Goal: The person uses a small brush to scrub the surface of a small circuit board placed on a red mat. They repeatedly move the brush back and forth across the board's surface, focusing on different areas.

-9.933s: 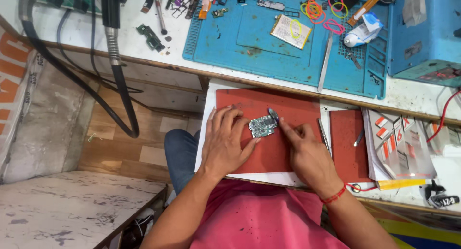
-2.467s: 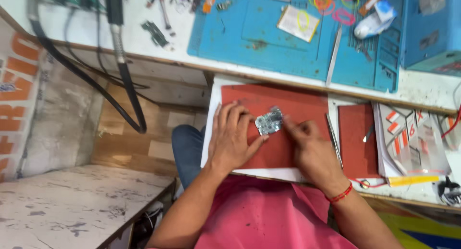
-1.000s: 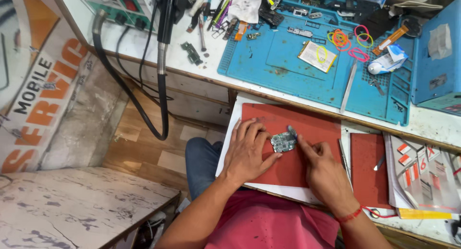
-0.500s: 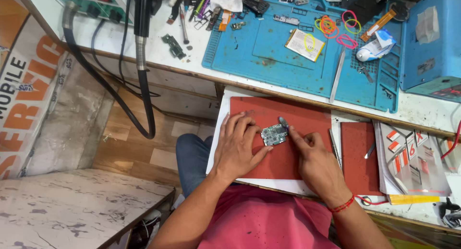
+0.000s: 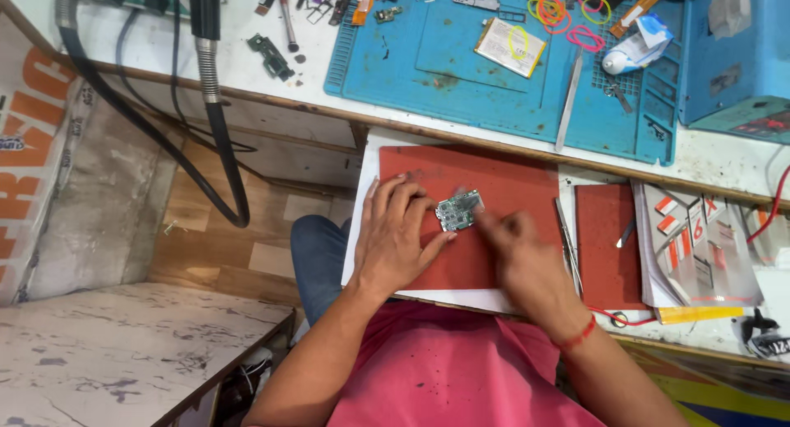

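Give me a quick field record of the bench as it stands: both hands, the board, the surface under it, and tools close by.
left hand: flat on the red mat, fingertips against the circuit board's left edge
right hand: blurred, at the board's right side; grip unclear
circuit board: small, lying on the mat
red mat: on a white board at the bench edge
tweezers: on the mat's right edge, untouched
blue work mat: behind, with small parts

The right hand (image 5: 527, 258) now blurs in motion just right of the circuit board (image 5: 458, 210), which lies flatter on the red mat (image 5: 494, 172) than before.
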